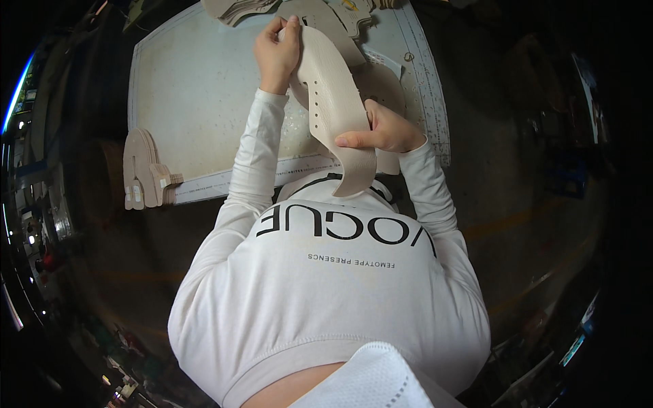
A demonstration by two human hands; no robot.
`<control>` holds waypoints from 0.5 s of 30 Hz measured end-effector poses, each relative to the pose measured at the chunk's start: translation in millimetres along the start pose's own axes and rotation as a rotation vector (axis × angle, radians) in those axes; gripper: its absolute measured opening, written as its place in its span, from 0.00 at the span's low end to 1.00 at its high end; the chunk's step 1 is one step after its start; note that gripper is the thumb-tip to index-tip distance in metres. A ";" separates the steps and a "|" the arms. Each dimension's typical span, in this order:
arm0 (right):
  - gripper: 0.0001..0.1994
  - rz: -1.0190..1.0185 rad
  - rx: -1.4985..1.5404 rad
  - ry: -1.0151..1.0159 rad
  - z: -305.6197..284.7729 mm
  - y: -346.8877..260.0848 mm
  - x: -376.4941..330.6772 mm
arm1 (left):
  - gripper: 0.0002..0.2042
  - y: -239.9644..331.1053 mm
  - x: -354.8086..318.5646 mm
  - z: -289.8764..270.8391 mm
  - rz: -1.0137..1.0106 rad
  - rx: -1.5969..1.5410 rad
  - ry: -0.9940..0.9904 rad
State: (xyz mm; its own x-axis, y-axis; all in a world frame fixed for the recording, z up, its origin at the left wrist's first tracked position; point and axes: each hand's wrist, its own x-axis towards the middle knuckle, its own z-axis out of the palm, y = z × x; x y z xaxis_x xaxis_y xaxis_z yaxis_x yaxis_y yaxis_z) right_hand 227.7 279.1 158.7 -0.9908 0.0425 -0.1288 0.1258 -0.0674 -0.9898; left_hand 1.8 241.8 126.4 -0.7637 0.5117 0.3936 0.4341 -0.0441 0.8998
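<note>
Both hands hold a long, curved beige leather shoe-upper piece [333, 88] with a row of punched holes along its left edge. My left hand [279, 58] is closed on its far end, thumb laid along the edge. Lower down, my right hand [388, 129] grips the right edge with its thumb across the top face. The near end of the piece curls down in front of my shirt. Behind it, partly hidden, another beige piece [381, 85] shows next to my right hand.
A pale work table [197, 88] with a ruled border lies before me. Stacked beige cut pieces [146, 170] stand at its near left corner. More stacked pieces [238, 8] lie along the far edge, beside a larger flat piece [330, 30]. A small ring-like item [409, 57] is at the right.
</note>
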 end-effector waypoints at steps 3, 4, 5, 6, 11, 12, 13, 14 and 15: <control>0.19 0.023 0.005 -0.066 2.0 3.6 -8.4 | 0.16 -7.3 5.5 1.0 0.003 -0.007 0.006; 0.18 0.013 0.037 -0.070 3.7 5.4 -11.7 | 0.16 -9.8 6.9 1.4 0.007 -0.018 0.009; 0.18 0.006 0.061 -0.091 5.6 6.8 -14.5 | 0.16 -12.3 8.4 1.5 0.004 -0.025 0.009; 0.18 0.010 0.051 -0.079 7.4 7.6 -17.5 | 0.16 -14.7 9.9 1.0 -0.004 -0.023 0.012; 0.15 0.017 0.092 -0.111 15.6 4.2 -35.8 | 0.16 -28.7 15.6 -0.1 0.010 -0.054 0.028; 0.14 0.094 0.174 -0.146 13.4 2.5 -41.3 | 0.16 -31.8 17.5 -2.2 -0.046 -0.040 0.001; 0.13 0.152 0.259 -0.206 11.5 1.7 -45.9 | 0.16 -34.8 19.4 -5.9 -0.075 -0.035 -0.031; 0.12 0.150 0.219 -0.265 5.5 1.2 -47.8 | 0.15 -37.8 19.5 -8.2 -0.118 -0.024 -0.058; 0.12 0.125 0.218 -0.299 1.0 1.4 -50.9 | 0.15 -40.7 18.0 -9.2 -0.185 -0.108 -0.126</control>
State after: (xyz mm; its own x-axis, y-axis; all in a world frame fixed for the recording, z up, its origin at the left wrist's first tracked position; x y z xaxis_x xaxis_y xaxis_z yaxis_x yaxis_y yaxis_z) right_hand 278.2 275.8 163.9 -0.9435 -0.2699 -0.1923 0.2648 -0.2651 -0.9272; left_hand -34.0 244.9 98.6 -0.7567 0.6225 0.1999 0.2338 -0.0280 0.9719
